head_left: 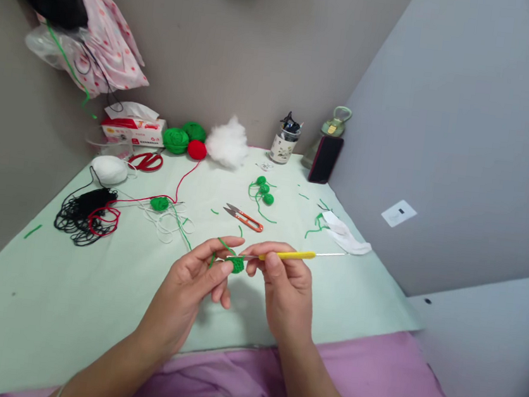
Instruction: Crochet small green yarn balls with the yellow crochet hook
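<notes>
Between thumb and fingers, my left hand (198, 280) pinches a small green crochet piece (237, 264), with green yarn (225, 245) running over the index finger. My right hand (287, 290) grips a crochet hook (289, 255) by its yellow handle. The hook's left metal tip meets the crochet piece, while a thin metal end points right. From my left hand a green strand (182, 227) leads back to a small green yarn ball (159, 204). Beyond the hands lie orange-handled thread snips (245, 218) and several small green crocheted balls (264, 189).
Black yarn (84, 213), white yarn (110, 170) and red scissors (147, 161) lie at left. Along the back stand a tissue box (133, 131), green yarn balls (175, 140), a red ball (197, 149), white stuffing (227, 143), a jar (284, 146) and a phone (326, 160).
</notes>
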A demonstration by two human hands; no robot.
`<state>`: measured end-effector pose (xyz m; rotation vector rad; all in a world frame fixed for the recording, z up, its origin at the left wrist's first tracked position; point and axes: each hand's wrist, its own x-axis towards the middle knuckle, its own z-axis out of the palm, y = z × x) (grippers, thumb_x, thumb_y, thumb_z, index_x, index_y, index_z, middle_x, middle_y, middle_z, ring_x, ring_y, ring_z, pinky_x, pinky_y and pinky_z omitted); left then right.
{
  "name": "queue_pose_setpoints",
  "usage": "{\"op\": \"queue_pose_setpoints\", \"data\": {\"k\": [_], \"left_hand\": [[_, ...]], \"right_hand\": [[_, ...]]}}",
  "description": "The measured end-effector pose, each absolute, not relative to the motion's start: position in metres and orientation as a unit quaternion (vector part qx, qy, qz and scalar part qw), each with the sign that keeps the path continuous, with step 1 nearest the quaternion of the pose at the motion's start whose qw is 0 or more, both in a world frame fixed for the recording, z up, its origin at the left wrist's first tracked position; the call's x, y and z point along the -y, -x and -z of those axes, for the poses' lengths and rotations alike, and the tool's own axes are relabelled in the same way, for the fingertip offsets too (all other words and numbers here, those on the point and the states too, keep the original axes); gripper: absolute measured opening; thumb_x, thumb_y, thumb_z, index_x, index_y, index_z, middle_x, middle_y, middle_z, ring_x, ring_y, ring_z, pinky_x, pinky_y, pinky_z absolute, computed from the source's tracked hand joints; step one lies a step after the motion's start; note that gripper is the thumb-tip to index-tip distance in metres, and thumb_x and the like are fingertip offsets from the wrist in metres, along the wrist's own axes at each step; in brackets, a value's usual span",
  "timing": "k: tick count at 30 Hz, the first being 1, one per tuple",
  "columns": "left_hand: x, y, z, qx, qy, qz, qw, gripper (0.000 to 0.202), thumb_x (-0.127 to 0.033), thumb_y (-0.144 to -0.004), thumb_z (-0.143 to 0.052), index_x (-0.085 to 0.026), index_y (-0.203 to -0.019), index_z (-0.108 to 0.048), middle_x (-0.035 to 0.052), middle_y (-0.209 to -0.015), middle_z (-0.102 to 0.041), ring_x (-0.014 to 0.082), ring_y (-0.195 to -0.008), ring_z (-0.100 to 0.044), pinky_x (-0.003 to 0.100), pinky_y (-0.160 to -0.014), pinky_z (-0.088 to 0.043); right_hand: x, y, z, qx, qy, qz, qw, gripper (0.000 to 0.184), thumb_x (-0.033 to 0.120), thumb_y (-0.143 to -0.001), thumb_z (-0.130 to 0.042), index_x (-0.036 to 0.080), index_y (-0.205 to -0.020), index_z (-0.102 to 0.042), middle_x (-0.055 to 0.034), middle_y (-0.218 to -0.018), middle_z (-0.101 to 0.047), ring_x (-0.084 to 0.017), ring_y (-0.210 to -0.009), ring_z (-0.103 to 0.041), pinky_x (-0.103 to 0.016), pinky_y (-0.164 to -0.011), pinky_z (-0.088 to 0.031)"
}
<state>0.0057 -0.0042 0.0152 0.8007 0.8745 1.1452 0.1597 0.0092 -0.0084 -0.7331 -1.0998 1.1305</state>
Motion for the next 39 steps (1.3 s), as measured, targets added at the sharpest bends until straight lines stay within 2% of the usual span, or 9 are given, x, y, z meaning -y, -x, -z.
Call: {"op": "queue_pose_setpoints", "data": {"k": [6,17,22,26,29,31,33,36,39], "left_hand": [[0.005,-0.005,-0.018,-0.400,-0.356,-0.519,0.666,0.031,-0.027,-0.084,-0.083,-0.025,-0.114,-0.080,-0.0027,-0.087,-0.057,0.0038,-0.053,-0.045,0.021,-0.053,-0.052],[0.003,-0.005,-0.022,-0.397,-0.342,-0.518,0.676,0.031,-0.024,-0.080,-0.084,-0.024,-0.111,-0.081,-0.0024,-0.087,-0.056,0.0025,-0.051,-0.042,0.020,-0.050,-0.053],[0.004,-0.005,-0.017,-0.419,-0.361,-0.535,0.639,0.031,-0.025,-0.080,-0.084,-0.024,-0.110,-0.080,-0.0032,-0.079,-0.056,0.0066,-0.056,-0.048,0.021,-0.054,-0.055],[0.006,-0.009,-0.015,-0.429,-0.365,-0.558,0.610,0.039,-0.023,-0.080,-0.086,-0.026,-0.118,-0.077,-0.0035,-0.084,-0.061,0.0066,-0.059,-0.058,0.019,-0.058,-0.053],[0.004,-0.009,-0.019,-0.380,-0.308,-0.535,0.689,0.052,-0.024,-0.081,-0.086,-0.025,-0.131,-0.071,-0.0067,-0.071,-0.054,0.0038,-0.049,-0.044,0.015,-0.049,-0.048],[0.001,-0.007,-0.022,-0.355,-0.257,-0.501,0.746,0.051,-0.022,-0.081,-0.085,-0.018,-0.131,-0.071,-0.0105,-0.060,-0.042,0.0023,-0.045,-0.028,0.012,-0.042,-0.040],[-0.002,-0.003,-0.025,-0.349,-0.229,-0.489,0.766,0.047,-0.018,-0.080,-0.084,-0.015,-0.126,-0.073,-0.0121,-0.058,-0.035,0.0021,-0.045,-0.018,0.010,-0.038,-0.032],[-0.003,-0.001,-0.025,-0.356,-0.248,-0.496,0.752,0.046,-0.018,-0.079,-0.085,-0.017,-0.124,-0.075,-0.0087,-0.068,-0.046,0.0003,-0.044,-0.019,0.010,-0.036,-0.030],[0.000,-0.003,-0.023,-0.371,-0.292,-0.499,0.727,0.042,-0.023,-0.079,-0.086,-0.021,-0.120,-0.077,-0.0040,-0.083,-0.058,-0.0023,-0.043,-0.027,0.011,-0.037,-0.034]], "right_hand": [[-0.010,-0.158,0.006,0.462,0.317,-0.513,0.651,0.018,0.035,-0.099,-0.066,0.023,-0.094,-0.077,-0.0029,-0.089,-0.075,-0.013,-0.070,-0.066,-0.028,-0.069,-0.055],[-0.008,-0.160,0.000,0.489,0.329,-0.491,0.642,0.024,0.038,-0.102,-0.059,0.021,-0.091,-0.071,-0.0043,-0.086,-0.075,-0.015,-0.069,-0.067,-0.031,-0.068,-0.058],[0.002,-0.161,-0.004,0.602,0.366,-0.341,0.623,0.021,0.024,-0.105,-0.052,0.024,-0.101,-0.073,-0.0046,-0.094,-0.076,-0.016,-0.076,-0.070,-0.032,-0.071,-0.059],[0.007,-0.159,0.001,0.732,0.345,-0.125,0.575,0.030,0.010,-0.100,-0.053,0.025,-0.120,-0.070,-0.0076,-0.100,-0.076,-0.021,-0.091,-0.072,-0.035,-0.077,-0.060],[0.007,-0.157,0.007,0.763,0.346,-0.004,0.546,0.036,0.009,-0.097,-0.059,0.027,-0.125,-0.072,-0.0111,-0.108,-0.075,-0.023,-0.097,-0.071,-0.034,-0.077,-0.060],[0.005,-0.158,0.008,0.739,0.351,-0.050,0.574,0.034,0.010,-0.098,-0.058,0.029,-0.122,-0.073,-0.0098,-0.107,-0.075,-0.022,-0.096,-0.071,-0.034,-0.076,-0.060],[0.001,-0.159,0.005,0.669,0.366,-0.189,0.619,0.026,0.015,-0.100,-0.056,0.028,-0.112,-0.076,-0.0066,-0.097,-0.075,-0.019,-0.083,-0.070,-0.033,-0.070,-0.059],[-0.004,-0.159,-0.001,0.560,0.362,-0.367,0.649,0.021,0.027,-0.103,-0.057,0.022,-0.097,-0.076,-0.0049,-0.086,-0.073,-0.016,-0.068,-0.065,-0.032,-0.063,-0.057],[-0.006,-0.157,-0.004,0.571,0.353,-0.391,0.629,0.020,0.031,-0.101,-0.061,0.022,-0.096,-0.078,-0.0057,-0.091,-0.076,-0.016,-0.073,-0.067,-0.032,-0.066,-0.058]]}}
